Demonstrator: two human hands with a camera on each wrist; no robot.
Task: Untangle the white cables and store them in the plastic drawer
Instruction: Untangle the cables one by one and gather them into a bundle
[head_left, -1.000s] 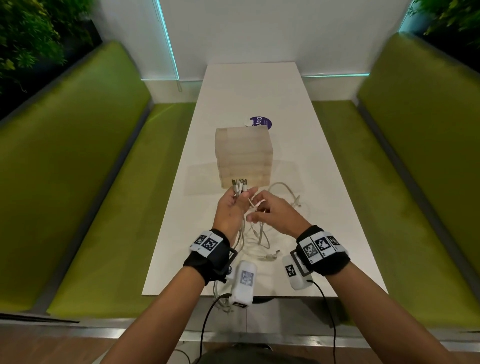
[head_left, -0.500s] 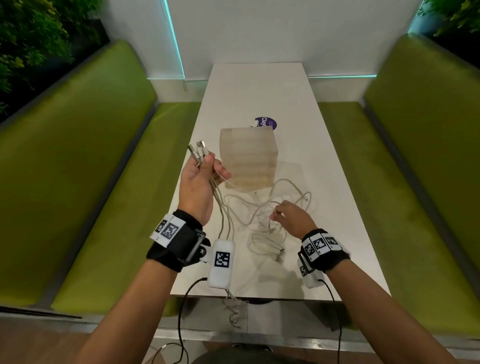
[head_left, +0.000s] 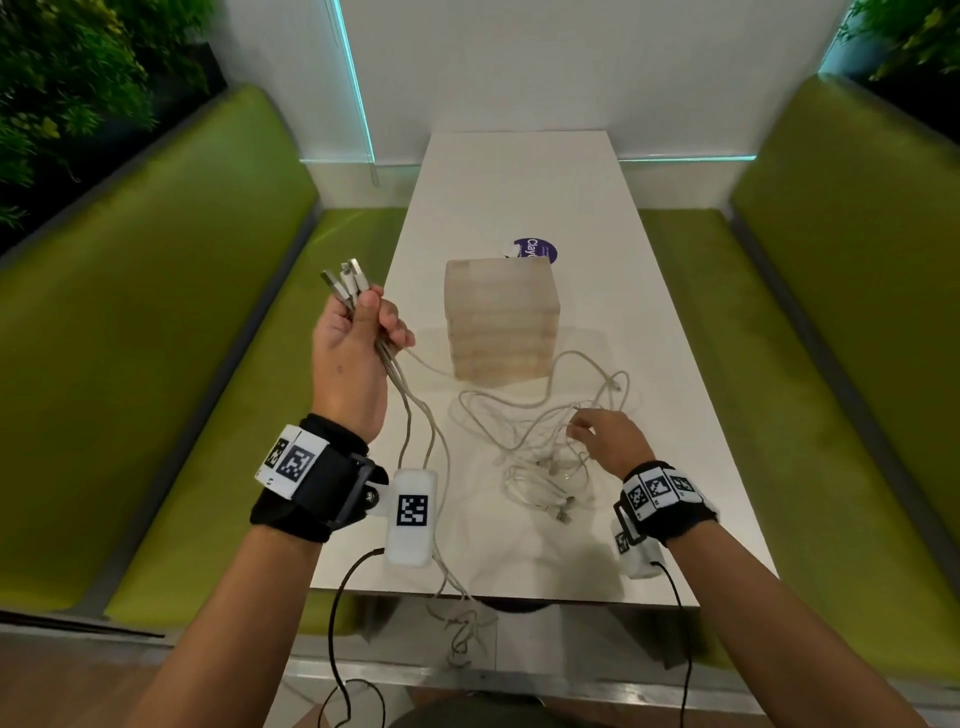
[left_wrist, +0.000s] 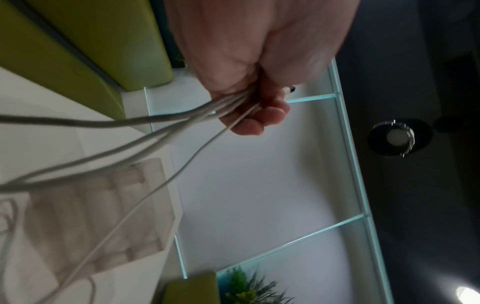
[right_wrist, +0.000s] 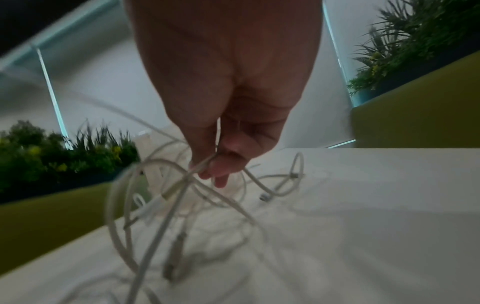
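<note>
My left hand (head_left: 358, 332) is raised over the table's left edge and grips several white cables (left_wrist: 166, 131) just below their USB plugs (head_left: 345, 283), which stick up out of the fist. The cables trail down to a loose tangle (head_left: 545, 441) on the white table (head_left: 519, 187). My right hand (head_left: 597, 434) hovers low over that tangle and pinches a cable strand (right_wrist: 207, 164) between thumb and fingers. The translucent plastic drawer unit (head_left: 501, 322) stands mid-table beyond the tangle, its drawers closed.
Green benches (head_left: 156, 338) flank the table on both sides. A purple round sticker (head_left: 535, 249) lies behind the drawer unit. Some cable ends (head_left: 462, 623) hang over the table's near edge. Plants (head_left: 62, 78) stand behind the benches.
My left hand has lifted the plug ends up and to the left, away from the drawer unit, stretching the cables out. My right hand has dropped down to the tangle on the table.
</note>
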